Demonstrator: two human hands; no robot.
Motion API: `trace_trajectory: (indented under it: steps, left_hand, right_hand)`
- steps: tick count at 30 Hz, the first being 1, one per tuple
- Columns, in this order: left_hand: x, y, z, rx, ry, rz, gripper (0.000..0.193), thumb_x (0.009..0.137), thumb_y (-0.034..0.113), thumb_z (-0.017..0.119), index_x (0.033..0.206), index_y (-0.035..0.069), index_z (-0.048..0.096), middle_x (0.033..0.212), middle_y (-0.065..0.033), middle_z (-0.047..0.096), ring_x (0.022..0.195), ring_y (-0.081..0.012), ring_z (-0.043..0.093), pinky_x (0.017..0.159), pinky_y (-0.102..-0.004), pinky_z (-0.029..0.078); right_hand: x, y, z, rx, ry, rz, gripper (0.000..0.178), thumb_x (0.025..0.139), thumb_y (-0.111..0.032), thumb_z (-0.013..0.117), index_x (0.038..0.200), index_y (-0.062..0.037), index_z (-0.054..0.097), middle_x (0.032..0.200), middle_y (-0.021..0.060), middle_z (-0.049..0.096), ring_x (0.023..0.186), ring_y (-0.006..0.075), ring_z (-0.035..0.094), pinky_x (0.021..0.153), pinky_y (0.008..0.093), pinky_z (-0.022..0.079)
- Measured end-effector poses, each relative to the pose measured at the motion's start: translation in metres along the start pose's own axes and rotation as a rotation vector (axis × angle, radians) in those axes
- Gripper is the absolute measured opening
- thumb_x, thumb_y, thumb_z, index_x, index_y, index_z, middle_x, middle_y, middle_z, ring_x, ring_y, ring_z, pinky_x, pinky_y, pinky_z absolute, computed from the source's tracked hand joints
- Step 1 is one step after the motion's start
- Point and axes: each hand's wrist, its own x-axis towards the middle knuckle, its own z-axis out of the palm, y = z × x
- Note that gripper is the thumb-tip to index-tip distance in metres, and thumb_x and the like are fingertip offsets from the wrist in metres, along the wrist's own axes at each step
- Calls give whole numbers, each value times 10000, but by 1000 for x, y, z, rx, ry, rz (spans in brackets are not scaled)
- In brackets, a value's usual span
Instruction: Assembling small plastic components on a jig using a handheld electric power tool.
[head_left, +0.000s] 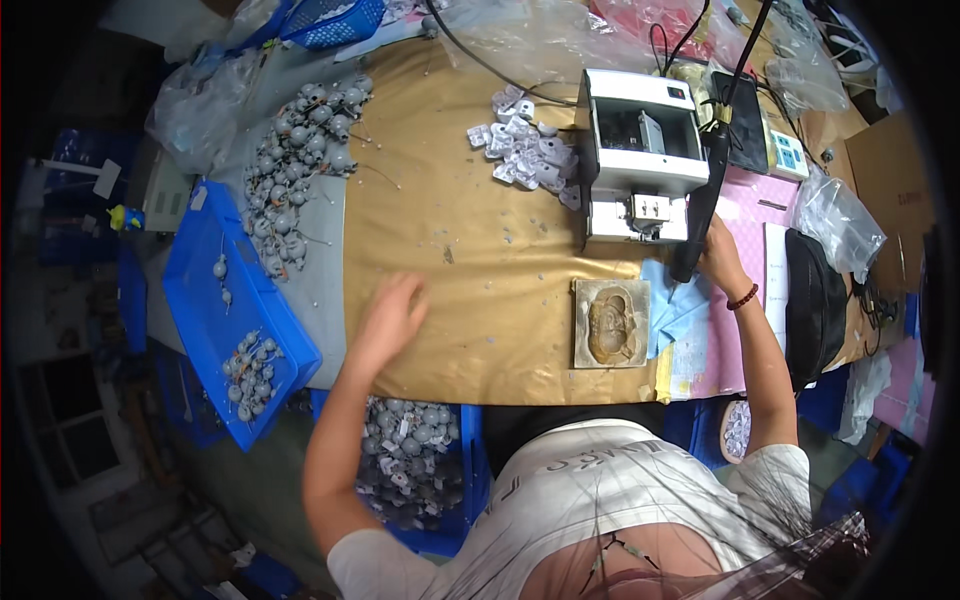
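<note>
My left hand (393, 318) is over the left part of the brown-covered table, slightly blurred, with its fingers loosely apart and nothing seen in them. My right hand (722, 258) is at the right side of a white box-shaped machine (640, 172), behind a black upright bar (706, 205). That bar hides most of its fingers, so I cannot see what they hold or touch. A square mould block (611, 323) with a rounded hollow lies in front of the machine, next to a light blue cloth (668, 305). Left of the machine is a pile of small whitish plastic parts (530, 148).
Many grey ball-shaped parts with wires (300, 150) are heaped at the back left. A blue tray (205, 285) holds more of them, as does a blue bin (412, 455) below the table edge. A black bag (815, 305) and a cardboard box (893, 185) stand right.
</note>
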Motion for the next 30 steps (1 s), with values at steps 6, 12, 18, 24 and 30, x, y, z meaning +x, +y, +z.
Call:
trace_trajectory:
  steps: [6, 12, 18, 24, 30]
  left_hand:
    - [180, 45, 69, 25, 454, 315, 255, 843, 94, 682, 1094, 63, 655, 1046, -134, 642, 1021, -353, 588, 851, -445, 497]
    - [151, 36, 83, -17, 432, 295, 197, 828, 85, 696, 1025, 83, 695, 980, -108, 660, 978, -337, 597, 836, -446, 504]
    - [39, 28, 101, -9, 473, 355, 252, 768, 93, 783, 1004, 53, 705, 997, -111, 680, 948, -316, 620, 830, -406, 512]
    - [30, 86, 126, -486, 351, 60, 216, 772, 79, 797, 962, 32, 705, 1054, -137, 681, 1010, -312, 648, 936, -406, 524]
    - [18, 171, 156, -527, 158, 510, 260, 753, 9, 740, 1001, 40, 668, 1170, -131, 667, 1193, -366, 557, 1055, -455, 437]
  right_hand:
    - [-1, -7, -5, 29, -17, 38, 487, 729, 30, 716, 1204, -33, 630, 1217, 215, 605, 1092, 417, 609, 939, 423, 520]
    - [-11, -1, -6, 47, -50, 68, 433, 758, 68, 683, 1177, -32, 652, 1215, 211, 604, 1080, 392, 621, 921, 390, 531]
    - [-13, -7, -6, 211, 94, 191, 275, 857, 38, 677, 1127, -11, 674, 1105, 122, 647, 980, 205, 647, 813, 281, 529]
    - [-25, -15, -18, 820, 370, 402, 155, 982, -37, 627, 1124, 5, 670, 985, 10, 686, 823, 64, 612, 743, 222, 506]
    - [-48, -99, -29, 882, 80, 275, 150, 920, 1, 676, 1068, -6, 702, 1010, 38, 699, 920, 115, 655, 756, 266, 528]
